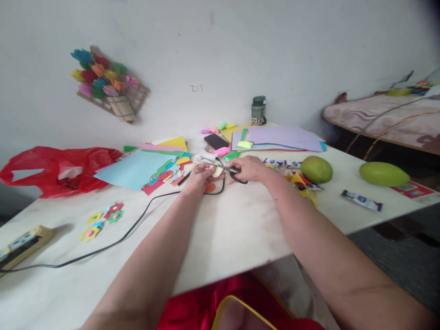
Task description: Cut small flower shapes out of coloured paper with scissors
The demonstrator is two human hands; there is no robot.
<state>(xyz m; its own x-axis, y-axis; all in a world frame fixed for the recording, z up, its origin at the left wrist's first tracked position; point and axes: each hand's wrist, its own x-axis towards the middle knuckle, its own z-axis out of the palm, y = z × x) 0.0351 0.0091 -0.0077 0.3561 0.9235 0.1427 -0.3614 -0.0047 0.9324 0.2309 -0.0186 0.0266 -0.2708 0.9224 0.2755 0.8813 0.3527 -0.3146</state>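
Observation:
Both of my hands meet over the middle of the white table [240,229]. My left hand [197,180] pinches a small pale yellow paper piece [217,172]. My right hand [250,168] is closed round the black handles of a pair of scissors [225,167], whose blades point left and lie at the paper piece. An orange paper disc [210,187] rests on the table just below the fingers. Coloured paper scraps [163,178] lie left of my left hand. Fine detail where blades and paper meet is too small to tell.
A black cable [130,233] loops beneath my hands to a power strip [25,245]. Paper flowers [115,213] and a red bag [62,172] are at left. Behind are a phone [216,141], stacked paper [282,137] and a bottle [258,110]; green fruits [316,169] are at right.

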